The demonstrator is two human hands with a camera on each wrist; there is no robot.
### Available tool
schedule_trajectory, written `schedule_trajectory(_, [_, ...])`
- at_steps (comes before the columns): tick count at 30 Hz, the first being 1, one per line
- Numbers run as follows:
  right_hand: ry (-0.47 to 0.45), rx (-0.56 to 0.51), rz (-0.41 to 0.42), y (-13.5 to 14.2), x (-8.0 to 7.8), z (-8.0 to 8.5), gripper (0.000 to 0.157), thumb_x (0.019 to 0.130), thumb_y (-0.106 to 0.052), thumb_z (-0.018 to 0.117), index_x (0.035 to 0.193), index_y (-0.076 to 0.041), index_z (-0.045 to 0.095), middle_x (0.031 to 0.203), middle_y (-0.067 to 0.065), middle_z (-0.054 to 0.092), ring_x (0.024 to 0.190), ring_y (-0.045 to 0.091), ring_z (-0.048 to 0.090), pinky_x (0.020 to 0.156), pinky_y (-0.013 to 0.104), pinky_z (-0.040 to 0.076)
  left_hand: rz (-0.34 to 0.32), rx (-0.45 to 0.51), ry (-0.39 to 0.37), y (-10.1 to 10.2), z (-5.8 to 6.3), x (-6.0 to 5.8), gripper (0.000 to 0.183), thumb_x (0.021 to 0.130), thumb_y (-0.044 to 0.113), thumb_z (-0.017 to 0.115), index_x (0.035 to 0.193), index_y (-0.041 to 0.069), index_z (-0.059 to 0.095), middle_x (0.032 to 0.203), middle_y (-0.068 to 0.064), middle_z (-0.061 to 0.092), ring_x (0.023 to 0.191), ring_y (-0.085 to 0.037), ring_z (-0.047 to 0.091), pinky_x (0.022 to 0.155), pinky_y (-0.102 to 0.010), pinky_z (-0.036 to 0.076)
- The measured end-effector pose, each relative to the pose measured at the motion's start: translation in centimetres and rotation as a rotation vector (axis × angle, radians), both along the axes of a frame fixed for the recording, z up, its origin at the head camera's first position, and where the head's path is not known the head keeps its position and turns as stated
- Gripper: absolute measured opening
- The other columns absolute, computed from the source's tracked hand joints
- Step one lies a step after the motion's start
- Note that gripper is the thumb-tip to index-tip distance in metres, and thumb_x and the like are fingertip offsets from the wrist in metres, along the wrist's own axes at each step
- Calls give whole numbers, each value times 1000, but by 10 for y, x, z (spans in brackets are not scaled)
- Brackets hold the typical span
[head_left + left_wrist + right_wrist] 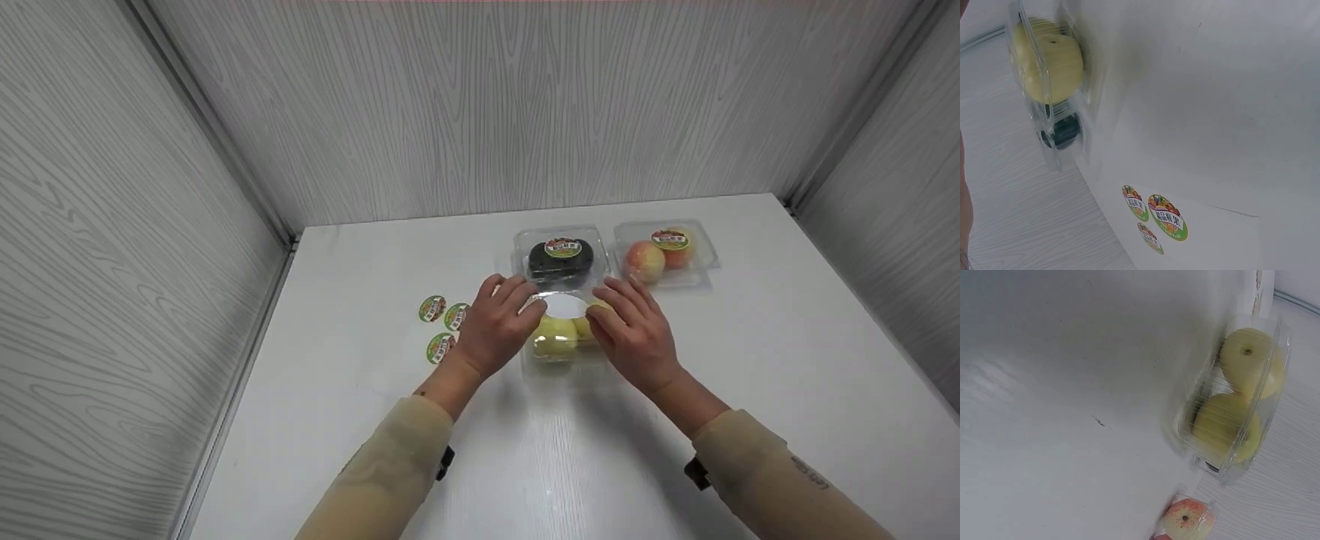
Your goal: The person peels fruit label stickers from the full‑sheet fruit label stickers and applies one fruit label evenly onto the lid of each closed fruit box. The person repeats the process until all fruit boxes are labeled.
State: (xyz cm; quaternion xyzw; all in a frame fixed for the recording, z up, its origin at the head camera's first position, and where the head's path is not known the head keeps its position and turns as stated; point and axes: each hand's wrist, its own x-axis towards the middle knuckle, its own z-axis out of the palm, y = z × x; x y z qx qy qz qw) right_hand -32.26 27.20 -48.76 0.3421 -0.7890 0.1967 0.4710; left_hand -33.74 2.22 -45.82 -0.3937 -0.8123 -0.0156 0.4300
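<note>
Both hands meet over a clear plastic box (pixel 551 369) of round yellow fruits (pixel 555 341). Between them lies a white oval sticker (pixel 566 306), its blank side facing up. The left hand (pixel 499 326) pinches its left edge with curled fingers. At its right edge, the right hand (pixel 637 337) pinches with thumb and fingers. The oval overlaps the top of the box in the head view. In the right wrist view, two yellow fruits (pixel 1221 427) show through the box wall. The left wrist view catches the same box from its other side, with one yellow fruit (pixel 1053 67) in front.
Behind stands a clear box with dark fruit (pixel 547 262) and an oval fruit label (pixel 562 247). To its right, another labelled box holds peaches (pixel 646 261). Several printed labels (pixel 433 308) lie on a pale sheet (pixel 1230 236) left of the hands. Panels (pixel 450 112) enclose the table.
</note>
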Motion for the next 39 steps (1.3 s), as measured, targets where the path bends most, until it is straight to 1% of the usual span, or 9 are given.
schedule_trajectory(5, [-6,-14,3,2,-1,-2,16,87,5,80,99,-2,73,117,17,75,119,41,69,113,55,45,1,52,-115,3,2,2,4,100,16,73,103,14,73,118,-5,70,116,-23,64,98,-41,50])
schedule_trajectory(9, [-37,-10,-11,5,-3,-4,4,98,-2,72,101,-2,73,118,18,74,121,42,67,111,57,46,32,81,-193,7,3,2,7,103,21,71,106,15,73,122,-4,67,121,-23,62,100,-41,48])
schedule_trajectory(12, [-68,-9,-31,6,-4,-4,11,104,-7,64,101,0,72,118,19,73,123,42,66,112,57,45,57,93,-247,11,3,1,9,105,23,68,106,15,72,126,-4,65,125,-24,59,102,-41,46])
schedule_trajectory(15, [-109,-5,-52,7,-5,-4,10,104,-6,62,101,0,70,118,20,72,124,41,65,114,56,44,73,99,-307,16,1,1,13,108,24,64,105,14,71,129,-4,63,128,-24,57,105,-42,45])
schedule_trajectory(17, [-138,-9,-61,8,-5,-3,5,101,-3,64,101,1,68,117,21,72,125,40,65,113,57,44,84,98,-341,19,0,0,14,109,25,61,105,14,70,131,-5,62,130,-25,55,105,-43,45])
schedule_trajectory(20, [-187,-25,-66,9,-5,-2,2,99,0,66,99,1,66,117,22,71,126,40,64,114,56,43,97,98,-378,24,-1,-1,17,110,26,58,106,14,69,133,-5,60,133,-25,54,106,-43,44])
schedule_trajectory(28, [-346,-86,-110,13,-5,-3,8,102,-5,63,103,2,65,124,21,69,138,36,56,118,50,40,102,161,-471,37,-3,-2,20,110,26,57,104,11,68,136,-10,60,136,-29,53,109,-47,45])
schedule_trajectory(32, [-417,-100,-120,15,-4,-5,11,103,-9,61,103,1,65,126,20,67,139,34,55,115,51,44,105,208,-511,44,-9,-1,21,109,27,58,101,9,68,135,-11,60,135,-30,53,108,-48,46])
schedule_trajectory(39, [-521,-125,-149,19,-2,-8,8,103,-9,62,101,-1,63,125,19,66,133,35,59,104,54,51,88,297,-590,54,-19,-1,19,106,24,62,96,8,68,136,-15,59,134,-33,54,106,-52,48])
